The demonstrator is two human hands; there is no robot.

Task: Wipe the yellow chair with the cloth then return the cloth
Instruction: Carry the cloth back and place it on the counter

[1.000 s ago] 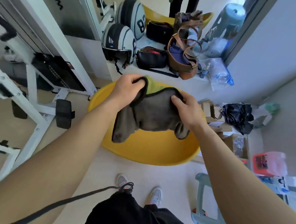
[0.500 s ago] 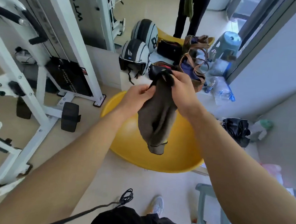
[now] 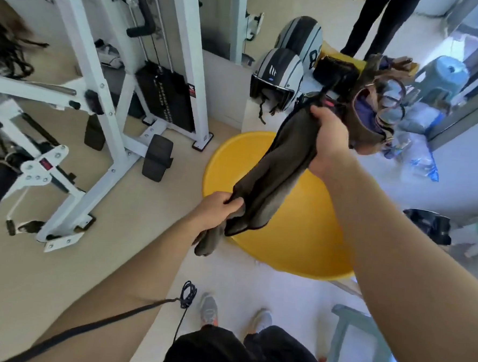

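Two hands grip the cloth (image 3: 274, 177) above the chair (image 3: 299, 229): the left hand (image 3: 216, 210) clenches its lower end, the right hand (image 3: 329, 141) its upper end. Cloth and right forearm (image 3: 396, 246) hide part of the chair.

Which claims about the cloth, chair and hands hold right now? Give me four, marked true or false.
1. The left hand and the right hand both hold the dark grey cloth. True.
2. The cloth lies flat on the round yellow plastic chair. False: it hangs stretched between the hands, above the chair.
3. The right hand's grip is higher in the picture than the left's. True.
4. The grey striped helmet sits on the chair. False: it sits on the white ledge behind it.
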